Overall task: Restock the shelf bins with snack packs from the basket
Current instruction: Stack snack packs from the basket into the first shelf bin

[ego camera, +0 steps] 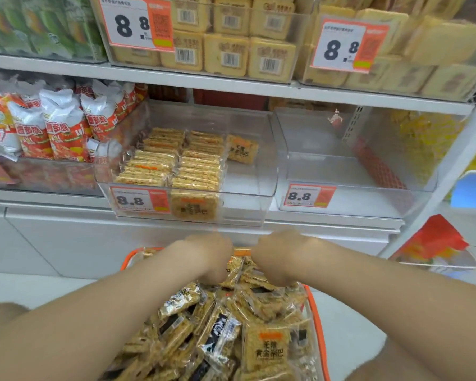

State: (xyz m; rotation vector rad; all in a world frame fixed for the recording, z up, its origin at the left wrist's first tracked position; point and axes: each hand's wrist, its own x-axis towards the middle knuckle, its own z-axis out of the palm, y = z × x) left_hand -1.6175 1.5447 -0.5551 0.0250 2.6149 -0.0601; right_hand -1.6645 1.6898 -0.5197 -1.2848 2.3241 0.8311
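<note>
Both bare forearms reach forward and down into the far end of the basket (318, 323), an orange-rimmed one low in the head view. Left hand (213, 255) and right hand (276, 255) sit close together, backs up, fingers bent down into the heap. Motion blur, and the fingertips are buried among wrappers: cannot tell whether either hand grips a pack or only touches. Snack packs (271, 350) fill the basket in a loose pile, golden squares in clear film, some face up, some on edge. Above, on the lower shelf, the middle bin (261, 171), clear plastic, holds the same packs in rows (173, 160) on its left side. One pack stands against its front wall (195, 205), and one lies apart at the back right (242, 148). Price tag (139, 200) on the bin front reads 8.8. Just beside it to the right, a second clear bin (355, 185) with its own 8.8 tag (308, 196). Left of the middle bin, red-and-white bags (52, 127) stand packed. Upper shelf carries bins of pale yellow packs (231, 53).
</note>
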